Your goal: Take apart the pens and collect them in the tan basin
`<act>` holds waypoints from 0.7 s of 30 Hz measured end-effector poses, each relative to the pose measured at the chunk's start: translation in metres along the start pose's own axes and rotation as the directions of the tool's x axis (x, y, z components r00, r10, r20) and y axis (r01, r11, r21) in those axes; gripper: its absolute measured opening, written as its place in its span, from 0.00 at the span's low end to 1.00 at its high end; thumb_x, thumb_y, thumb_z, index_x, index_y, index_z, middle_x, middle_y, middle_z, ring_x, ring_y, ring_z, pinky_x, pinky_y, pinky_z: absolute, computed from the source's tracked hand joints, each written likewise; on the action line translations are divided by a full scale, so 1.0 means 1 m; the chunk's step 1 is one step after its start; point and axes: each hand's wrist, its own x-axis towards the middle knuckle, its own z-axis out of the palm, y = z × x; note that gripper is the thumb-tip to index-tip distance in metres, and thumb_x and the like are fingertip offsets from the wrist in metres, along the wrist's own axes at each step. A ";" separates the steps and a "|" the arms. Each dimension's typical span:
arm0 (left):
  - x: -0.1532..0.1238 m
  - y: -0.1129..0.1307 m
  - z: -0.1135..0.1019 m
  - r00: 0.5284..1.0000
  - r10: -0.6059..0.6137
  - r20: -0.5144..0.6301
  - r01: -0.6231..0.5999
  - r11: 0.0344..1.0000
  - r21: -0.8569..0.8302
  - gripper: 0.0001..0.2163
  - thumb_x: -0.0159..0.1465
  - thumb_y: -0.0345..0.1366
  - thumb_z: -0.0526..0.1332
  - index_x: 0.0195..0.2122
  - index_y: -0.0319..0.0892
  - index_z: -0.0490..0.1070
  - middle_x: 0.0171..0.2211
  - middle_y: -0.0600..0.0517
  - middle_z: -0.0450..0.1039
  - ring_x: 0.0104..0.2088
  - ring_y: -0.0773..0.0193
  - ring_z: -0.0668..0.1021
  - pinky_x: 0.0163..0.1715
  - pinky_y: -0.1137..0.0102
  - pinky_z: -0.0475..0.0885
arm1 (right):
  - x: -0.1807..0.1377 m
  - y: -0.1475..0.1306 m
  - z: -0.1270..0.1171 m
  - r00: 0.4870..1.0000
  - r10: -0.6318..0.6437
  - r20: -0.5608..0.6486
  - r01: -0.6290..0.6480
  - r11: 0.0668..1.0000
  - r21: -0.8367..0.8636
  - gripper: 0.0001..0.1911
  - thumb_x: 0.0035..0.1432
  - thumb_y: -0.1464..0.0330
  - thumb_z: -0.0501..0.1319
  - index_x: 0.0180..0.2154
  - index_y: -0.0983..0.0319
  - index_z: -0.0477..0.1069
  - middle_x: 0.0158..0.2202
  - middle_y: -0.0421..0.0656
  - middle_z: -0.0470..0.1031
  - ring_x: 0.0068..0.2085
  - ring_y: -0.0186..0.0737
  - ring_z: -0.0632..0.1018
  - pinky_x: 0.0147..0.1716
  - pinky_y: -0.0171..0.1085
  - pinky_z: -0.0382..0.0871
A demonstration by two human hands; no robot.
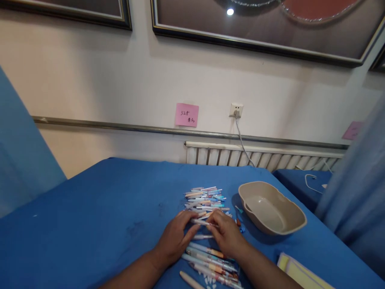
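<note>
A slim pale pen spans the gap between my two hands. My left hand pinches its left end between thumb and fingers. At the other end, my right hand has its fingertips closed on it. Beyond the hands lies a pile of mixed pens, mostly pointing left to right. Another pale pen lies just below the held one. Nearer to me a second group of pens rests beneath my wrists, partly covered by my right forearm. Small white pieces are scattered by a cream pen.
A beige plastic basin stands right of the pens on the blue cloth. Small blue and brown bits lie beside it. A yellow pad is at front right. Behind are a radiator and a plugged-in cable.
</note>
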 end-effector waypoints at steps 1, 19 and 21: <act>0.000 0.000 0.000 1.000 0.025 -0.013 -0.026 1.000 -0.007 0.13 0.62 0.37 0.57 0.48 0.45 0.65 0.45 0.47 0.71 0.46 0.58 0.71 0.47 0.64 0.66 | 0.000 0.001 0.000 1.000 0.000 -0.020 0.000 1.000 -0.006 0.03 0.58 0.72 0.55 0.33 0.60 0.66 0.33 0.40 0.69 0.36 0.36 0.70 0.35 0.33 0.59; -0.004 0.002 -0.004 0.999 0.053 0.004 -0.052 0.997 -0.058 0.15 0.62 0.40 0.57 0.49 0.44 0.65 0.47 0.48 0.69 0.49 0.58 0.69 0.50 0.66 0.62 | -0.008 -0.004 0.002 0.996 -0.082 -0.033 0.081 0.996 -0.045 0.01 0.58 0.72 0.56 0.33 0.60 0.65 0.32 0.40 0.69 0.36 0.37 0.70 0.34 0.34 0.59; -0.004 0.002 -0.003 0.996 0.067 0.059 -0.062 0.994 -0.091 0.11 0.64 0.38 0.53 0.46 0.45 0.67 0.44 0.49 0.71 0.46 0.60 0.71 0.49 0.67 0.63 | -0.009 -0.006 0.003 0.996 -0.085 -0.031 0.084 0.995 -0.045 0.02 0.58 0.72 0.56 0.33 0.60 0.65 0.32 0.40 0.69 0.35 0.37 0.69 0.34 0.34 0.59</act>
